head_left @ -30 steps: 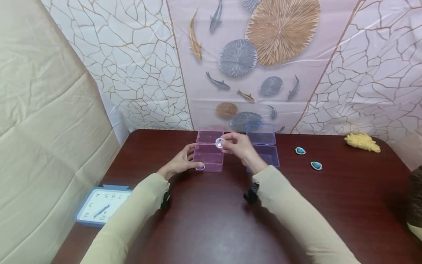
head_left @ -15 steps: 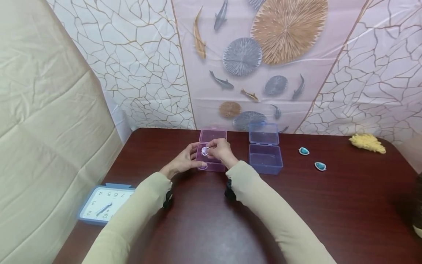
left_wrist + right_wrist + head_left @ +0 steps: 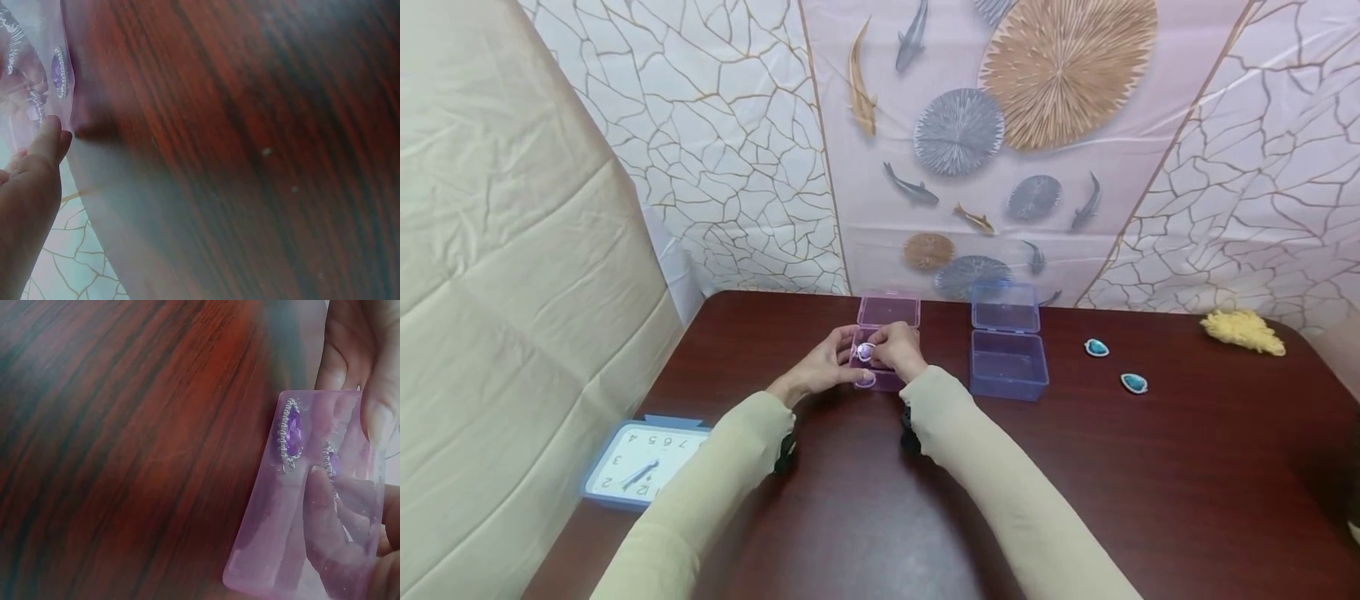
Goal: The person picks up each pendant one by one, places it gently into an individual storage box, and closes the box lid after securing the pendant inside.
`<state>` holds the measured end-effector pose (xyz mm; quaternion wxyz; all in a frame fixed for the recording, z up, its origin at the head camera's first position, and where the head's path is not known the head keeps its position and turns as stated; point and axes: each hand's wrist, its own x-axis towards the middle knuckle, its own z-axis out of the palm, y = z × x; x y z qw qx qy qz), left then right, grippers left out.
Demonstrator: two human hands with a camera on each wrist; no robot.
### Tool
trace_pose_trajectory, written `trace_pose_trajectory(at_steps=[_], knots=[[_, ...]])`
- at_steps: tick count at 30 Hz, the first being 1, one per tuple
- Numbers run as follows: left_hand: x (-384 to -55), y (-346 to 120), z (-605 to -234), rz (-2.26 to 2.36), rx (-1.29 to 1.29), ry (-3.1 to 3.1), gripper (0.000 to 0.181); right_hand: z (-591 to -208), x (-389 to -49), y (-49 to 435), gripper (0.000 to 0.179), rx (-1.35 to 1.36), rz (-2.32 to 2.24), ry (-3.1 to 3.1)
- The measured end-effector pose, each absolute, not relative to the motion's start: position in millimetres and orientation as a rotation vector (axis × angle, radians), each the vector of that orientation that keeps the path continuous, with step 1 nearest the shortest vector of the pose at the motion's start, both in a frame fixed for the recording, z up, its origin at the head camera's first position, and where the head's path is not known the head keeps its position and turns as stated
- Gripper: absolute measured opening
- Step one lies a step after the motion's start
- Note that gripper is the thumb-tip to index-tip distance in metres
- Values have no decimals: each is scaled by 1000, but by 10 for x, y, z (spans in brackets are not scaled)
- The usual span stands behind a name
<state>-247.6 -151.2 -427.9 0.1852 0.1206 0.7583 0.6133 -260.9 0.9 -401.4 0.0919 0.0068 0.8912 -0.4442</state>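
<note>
At the centre of the head view, the left hand grips the left side of an open pink box, its thumb at the lower left corner. The right hand reaches into the box from the right, fingertips pinching a silver-rimmed purple pendant just beside the left hand. A second purple pendant shows at the front wall, near the left thumb; in the right wrist view it sits in the upper part of the box, apart from the right fingers.

To the right of both hands, an open blue box stands on the dark surface, with two turquoise pendants farther right. A yellow fluffy item lies at the far right; a clock is at lower left.
</note>
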Motion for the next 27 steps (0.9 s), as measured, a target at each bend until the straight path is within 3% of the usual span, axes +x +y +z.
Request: trace_pose_trajectory(at_steps=[20, 23, 27], knots=[[-2455, -1485, -4256, 1715, 308, 2151, 80, -4128, -2702, -3, 24, 59, -1148, 2670], [-2460, -1482, -4267, 1727, 318, 2147, 80, -4393, -2896, 26, 24, -37, -1189, 2706], [-2454, -1489, -4243, 1737, 328, 2140, 80, -4289, -2822, 29, 25, -137, -1170, 2744]])
